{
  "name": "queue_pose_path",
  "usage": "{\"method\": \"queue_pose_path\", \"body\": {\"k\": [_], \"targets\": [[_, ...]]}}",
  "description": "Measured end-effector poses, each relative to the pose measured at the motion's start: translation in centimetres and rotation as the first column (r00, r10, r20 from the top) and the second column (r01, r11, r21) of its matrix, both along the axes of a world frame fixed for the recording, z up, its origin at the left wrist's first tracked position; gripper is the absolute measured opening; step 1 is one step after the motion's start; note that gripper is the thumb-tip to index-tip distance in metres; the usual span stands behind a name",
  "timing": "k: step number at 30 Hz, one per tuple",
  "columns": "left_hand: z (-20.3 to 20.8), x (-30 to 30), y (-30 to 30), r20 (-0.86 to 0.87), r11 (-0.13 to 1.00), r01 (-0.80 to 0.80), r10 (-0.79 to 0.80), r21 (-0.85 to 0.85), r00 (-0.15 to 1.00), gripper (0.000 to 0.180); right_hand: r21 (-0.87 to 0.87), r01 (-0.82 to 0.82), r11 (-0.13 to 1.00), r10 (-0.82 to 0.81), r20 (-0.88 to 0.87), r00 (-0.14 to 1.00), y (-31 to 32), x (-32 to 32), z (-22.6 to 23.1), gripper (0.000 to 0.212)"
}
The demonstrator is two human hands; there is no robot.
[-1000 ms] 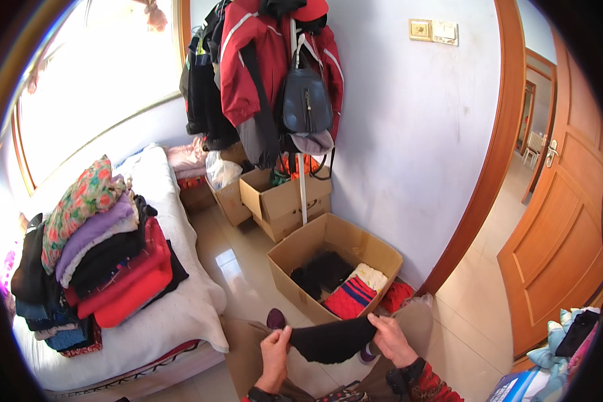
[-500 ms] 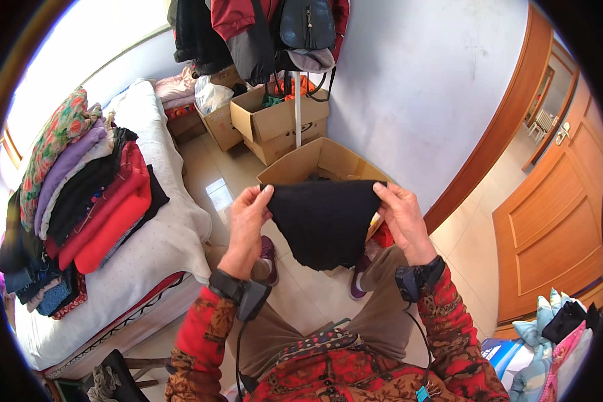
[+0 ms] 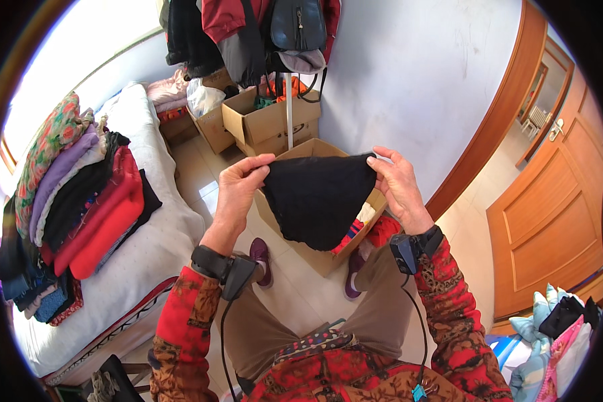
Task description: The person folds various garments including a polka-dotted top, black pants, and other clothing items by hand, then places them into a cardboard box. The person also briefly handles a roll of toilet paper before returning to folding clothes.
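A black piece of cloth (image 3: pixel 318 201), probably a garment, hangs stretched between my two hands. My left hand (image 3: pixel 240 184) pinches its upper left corner between thumb and fingers. At the upper right corner, my right hand (image 3: pixel 398 184) grips it the same way. The cloth hangs down in front of an open cardboard box (image 3: pixel 268 218) on the floor and hides part of it. Some red and white clothing (image 3: pixel 356 228) shows in the box beside the cloth's lower right edge.
Left of me, a bed (image 3: pixel 151 251) bears a tall pile of folded clothes (image 3: pixel 90 208). Further cardboard boxes (image 3: pixel 264 124) stand at the back under a rack with hanging jackets and a black backpack (image 3: pixel 298 27). A wooden door (image 3: pixel 549 234) is at right; bundled fabrics (image 3: pixel 549 342) lie below it.
Both hands have risen a little with the black cloth, and it has swung slightly left and tilted. More of the box and the clothing in it shows beneath.
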State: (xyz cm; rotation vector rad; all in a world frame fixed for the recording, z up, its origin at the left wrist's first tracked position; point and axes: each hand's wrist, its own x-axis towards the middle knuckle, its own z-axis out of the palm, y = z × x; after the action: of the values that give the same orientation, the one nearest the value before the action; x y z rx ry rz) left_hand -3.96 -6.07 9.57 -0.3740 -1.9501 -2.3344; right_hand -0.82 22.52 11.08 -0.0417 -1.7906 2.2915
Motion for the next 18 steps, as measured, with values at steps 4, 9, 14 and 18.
{"method": "queue_pose_path", "body": {"k": [4,9,14,18], "targets": [[-0.6,-0.4,-0.6,-0.254,0.939,-0.131,0.049,-0.319,0.966,0.021,0.02,-0.124,0.992,0.125,-0.026,0.992,0.2,-0.1,0.0,0.029],[-0.7,0.2,-0.6,-0.214,0.941,-0.101,0.031,-0.322,0.976,0.026,0.018,-0.265,0.964,0.265,-0.004,0.964,0.1,0.3,-1.1,0.023],[0.1,0.7,-0.6,0.122,0.999,0.016,-0.01,-0.046,0.992,0.03,-0.171,-0.307,0.936,0.314,0.013,0.949,0.0,1.1,-2.1,0.025],[-0.6,0.8,-0.5,0.107,0.996,0.007,0.002,-0.084,0.994,0.033,-0.206,-0.296,0.933,0.305,0.013,0.952,-0.2,1.5,-2.3,0.027]]}}
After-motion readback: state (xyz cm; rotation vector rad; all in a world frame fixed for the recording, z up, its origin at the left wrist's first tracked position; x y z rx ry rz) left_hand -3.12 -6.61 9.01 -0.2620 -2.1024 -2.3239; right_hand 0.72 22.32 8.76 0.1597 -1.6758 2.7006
